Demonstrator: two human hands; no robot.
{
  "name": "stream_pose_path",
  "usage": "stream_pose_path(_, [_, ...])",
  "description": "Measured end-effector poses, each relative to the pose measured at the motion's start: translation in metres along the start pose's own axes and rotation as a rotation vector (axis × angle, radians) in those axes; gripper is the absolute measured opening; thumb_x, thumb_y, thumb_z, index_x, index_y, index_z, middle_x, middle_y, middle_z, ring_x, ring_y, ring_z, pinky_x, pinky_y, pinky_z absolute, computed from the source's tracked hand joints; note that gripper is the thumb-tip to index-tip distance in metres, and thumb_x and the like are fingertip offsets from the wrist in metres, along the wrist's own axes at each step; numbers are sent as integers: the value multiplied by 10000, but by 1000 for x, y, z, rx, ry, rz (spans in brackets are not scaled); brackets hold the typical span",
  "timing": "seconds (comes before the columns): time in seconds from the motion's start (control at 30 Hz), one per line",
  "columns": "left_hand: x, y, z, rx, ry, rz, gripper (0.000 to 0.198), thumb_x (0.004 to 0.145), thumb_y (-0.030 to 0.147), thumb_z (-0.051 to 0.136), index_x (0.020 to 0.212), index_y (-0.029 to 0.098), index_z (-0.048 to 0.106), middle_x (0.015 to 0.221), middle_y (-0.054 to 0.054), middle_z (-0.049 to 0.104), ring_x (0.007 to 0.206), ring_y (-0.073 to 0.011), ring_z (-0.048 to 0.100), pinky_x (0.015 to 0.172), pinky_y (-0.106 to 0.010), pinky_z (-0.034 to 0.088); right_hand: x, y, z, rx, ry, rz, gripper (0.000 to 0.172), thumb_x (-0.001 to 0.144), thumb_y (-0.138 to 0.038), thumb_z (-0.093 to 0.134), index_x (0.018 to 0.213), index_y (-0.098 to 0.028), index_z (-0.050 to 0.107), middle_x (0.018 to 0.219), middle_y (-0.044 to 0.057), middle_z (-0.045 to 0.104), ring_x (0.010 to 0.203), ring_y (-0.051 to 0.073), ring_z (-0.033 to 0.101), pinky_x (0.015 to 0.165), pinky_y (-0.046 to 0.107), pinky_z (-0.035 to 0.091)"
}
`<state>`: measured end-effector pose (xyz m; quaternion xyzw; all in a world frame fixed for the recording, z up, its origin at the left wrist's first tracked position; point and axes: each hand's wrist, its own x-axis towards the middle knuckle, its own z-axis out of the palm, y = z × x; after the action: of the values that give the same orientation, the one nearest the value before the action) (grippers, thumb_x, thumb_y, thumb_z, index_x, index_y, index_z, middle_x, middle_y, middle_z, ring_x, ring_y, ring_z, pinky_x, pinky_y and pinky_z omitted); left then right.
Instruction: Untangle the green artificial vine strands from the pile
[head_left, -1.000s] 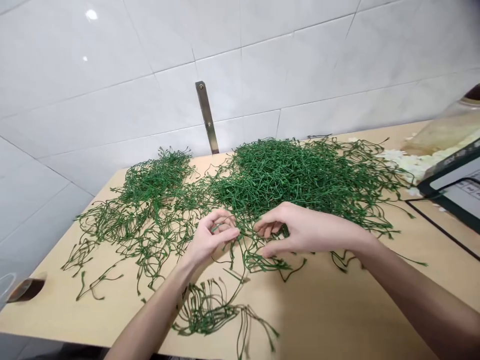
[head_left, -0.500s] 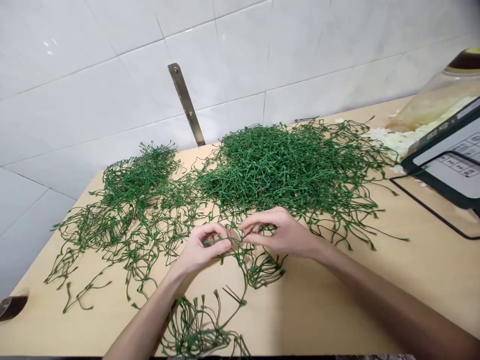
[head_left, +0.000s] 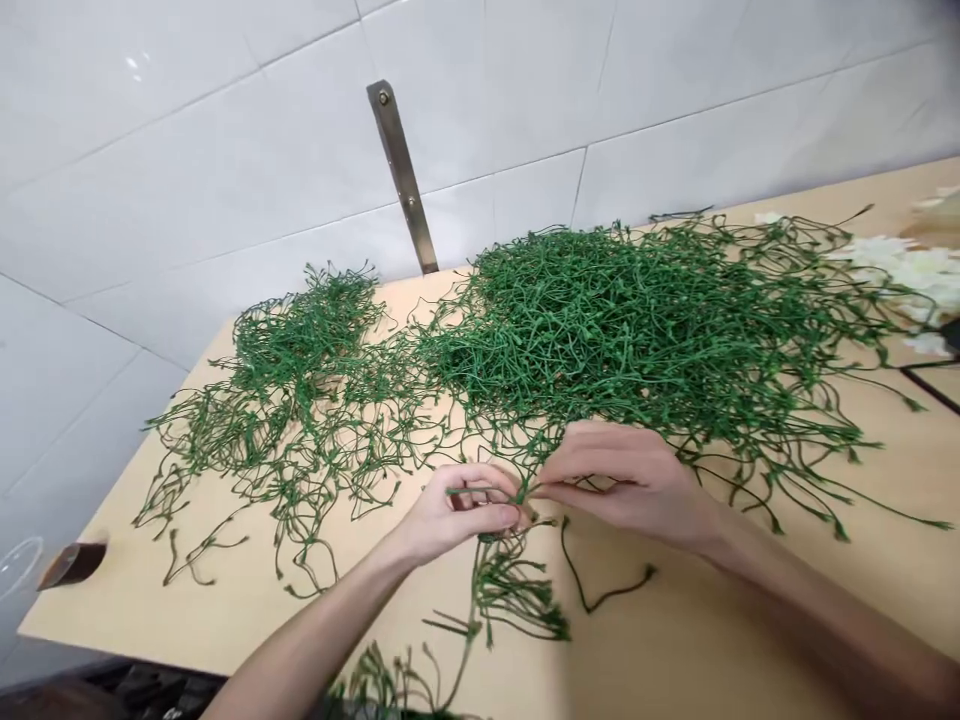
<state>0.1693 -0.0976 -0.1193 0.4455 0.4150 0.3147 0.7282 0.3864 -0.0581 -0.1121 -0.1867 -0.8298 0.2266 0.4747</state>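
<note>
Thin green plastic stems with small budded tips cover much of the table. My left hand [head_left: 465, 512] is closed, thumb against fingers, on a green stem [head_left: 474, 490] that points out to the left. My right hand [head_left: 626, 482] pinches thin green stem ends beside the left fingertips, the two hands nearly touching; the exact join is hidden by the fingers. Below them hangs or lies a cluster of stems [head_left: 529, 600], linked by a long stem to another bunch [head_left: 382, 680] at the front edge. One bent loose stem [head_left: 600, 603] lies under my right wrist.
A dense pile of green stems [head_left: 637, 320] sits behind my hands, with a smaller pile [head_left: 307, 335] at the back left. White petals [head_left: 892, 262] lie at the far right. A metal bracket [head_left: 403, 175] is on the tiled wall; a brown roll [head_left: 73, 566] is at the left edge.
The view has swung left, so the black-framed device is mostly out of sight. My hands have come closer together, both still pinching stems. A loose bent stem now shows below the right hand.
</note>
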Motion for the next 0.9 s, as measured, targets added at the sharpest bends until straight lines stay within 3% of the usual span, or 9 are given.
stream_pose_path(0.13, [-1,1,0,38,-6,42,283,751,361,776,844,127,648,674,-41,682,622,-126,625,595,-225,465,1,0,-3,-12,43,-40,78,812,-93,713,807,-171,715,805,62,706,732,147,621,647,296,515])
stream_pose_path(0.23, [-2,3,4,80,14,84,310,785,420,734,823,131,628,587,-4,618,533,-103,569,530,-209,441,-1,0,-2,-9,85,30,30,805,-148,735,810,-166,712,1038,114,679,811,150,635,651,283,546])
stream_pose_path(0.3, [-3,5,6,113,39,94,314,807,434,708,821,132,623,540,24,569,468,-83,519,483,-196,415,-2,-1,0,26,89,93,140,800,-195,749,930,-167,706,1202,142,638,917,168,661,729,298,581])
stream_pose_path(0.37, [-4,6,8,145,50,98,304,825,427,689,811,131,620,524,37,544,431,-66,483,455,-186,396,-2,-2,2,122,74,158,306,797,-216,757,1089,-178,674,1243,140,637,1013,184,663,809,316,588])
stream_pose_path(0.43, [-4,7,8,170,53,94,304,834,424,679,792,130,616,517,42,534,415,-57,464,442,-178,385,0,-3,4,224,76,197,344,797,-207,758,1126,-184,663,1139,110,693,1032,186,659,850,332,577])
stream_pose_path(0.6, [-4,4,6,169,106,96,340,787,460,719,829,140,615,495,52,536,411,-58,481,438,-164,388,0,-2,5,258,156,235,133,798,-115,735,909,-182,708,827,35,713,861,168,647,793,341,543])
stream_pose_path(0.77, [-3,1,2,178,190,128,368,672,397,826,870,152,637,498,49,585,378,-62,501,409,-156,357,-4,-2,4,396,166,488,107,732,-165,789,809,-187,718,775,26,719,724,153,672,664,286,550])
stream_pose_path(0.9, [-4,-1,1,232,196,126,334,705,435,795,808,143,668,499,27,580,395,-63,486,406,-162,332,-4,-1,5,625,208,717,211,645,-202,854,782,-168,697,711,15,719,615,126,678,579,224,559])
